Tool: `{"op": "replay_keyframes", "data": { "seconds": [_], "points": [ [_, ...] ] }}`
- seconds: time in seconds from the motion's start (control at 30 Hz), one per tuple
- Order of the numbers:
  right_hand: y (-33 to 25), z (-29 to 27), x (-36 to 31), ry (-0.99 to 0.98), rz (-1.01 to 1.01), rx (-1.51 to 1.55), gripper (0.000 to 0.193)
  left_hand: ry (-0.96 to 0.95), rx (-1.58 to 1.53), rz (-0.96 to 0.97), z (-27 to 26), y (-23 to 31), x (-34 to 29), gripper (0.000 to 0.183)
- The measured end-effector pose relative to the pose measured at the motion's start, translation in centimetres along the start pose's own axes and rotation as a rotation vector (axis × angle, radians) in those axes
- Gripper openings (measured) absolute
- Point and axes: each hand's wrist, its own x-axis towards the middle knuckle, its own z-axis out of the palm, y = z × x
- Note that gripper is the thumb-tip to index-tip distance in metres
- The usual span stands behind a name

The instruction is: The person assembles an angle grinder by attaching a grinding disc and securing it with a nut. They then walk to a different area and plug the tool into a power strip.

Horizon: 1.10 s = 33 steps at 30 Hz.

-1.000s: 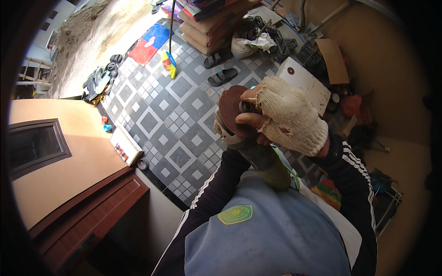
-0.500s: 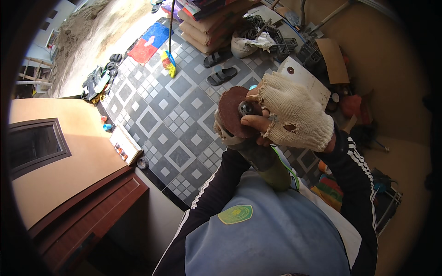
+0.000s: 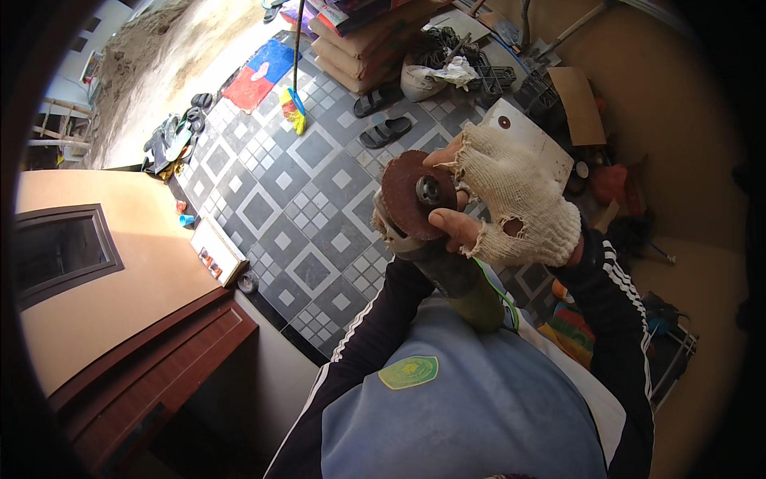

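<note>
An angle grinder (image 3: 451,275) is held upright in front of my chest. Its reddish-brown disc (image 3: 403,188) faces me, with a round metal nut (image 3: 428,189) at the centre. My left hand (image 3: 384,222), mostly hidden behind the tool, is closed round the grinder's head; only a frayed bit of its glove shows. My right hand (image 3: 511,191) wears a torn cream knit glove with bare fingertips. Its thumb lies on the disc's face just below the nut, the index finger touches the upper rim, and another finger is partly hidden behind the disc's right edge.
Black sandals (image 3: 384,132) lie on the patterned tile floor (image 3: 307,207). Beyond them are stacked sacks (image 3: 351,60), a broom (image 3: 294,112) and a red-and-blue mat (image 3: 262,76). A white panel (image 3: 531,148) and clutter stand right; a green cord (image 3: 503,295) runs beside the grinder.
My right thumb and index finger have come off the nut and spread apart, uncovering it. The thumb has shifted slightly right. The grinder has hardly moved.
</note>
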Motion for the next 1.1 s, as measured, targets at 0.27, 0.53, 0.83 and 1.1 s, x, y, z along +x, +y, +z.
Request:
{"op": "replay_keyframes", "data": {
  "seconds": [0.27, 0.53, 0.83, 1.1],
  "points": [
    [-0.3, -0.3, -0.8, -0.006, 0.059, 0.003, 0.024, 0.140, 0.152, 0.159, 1.8, 0.7, -0.4, 0.078],
    [-0.5, 0.0, -0.8, 0.044, 0.093, 0.129, 0.020, 0.248, -0.389, 0.075, 5.4, 1.0, 0.4, 0.093],
    [-0.4, -0.5, -1.7, -0.011, 0.177, 0.091, 0.023, 0.385, -0.111, 0.087, 7.9, 2.2, 0.4, 0.094],
    [0.1, 1.4, -1.6, 0.048, 0.143, 0.222, 0.025, -0.100, -0.349, 0.016, -1.3, -1.8, 1.4, 0.063]
  ]
}}
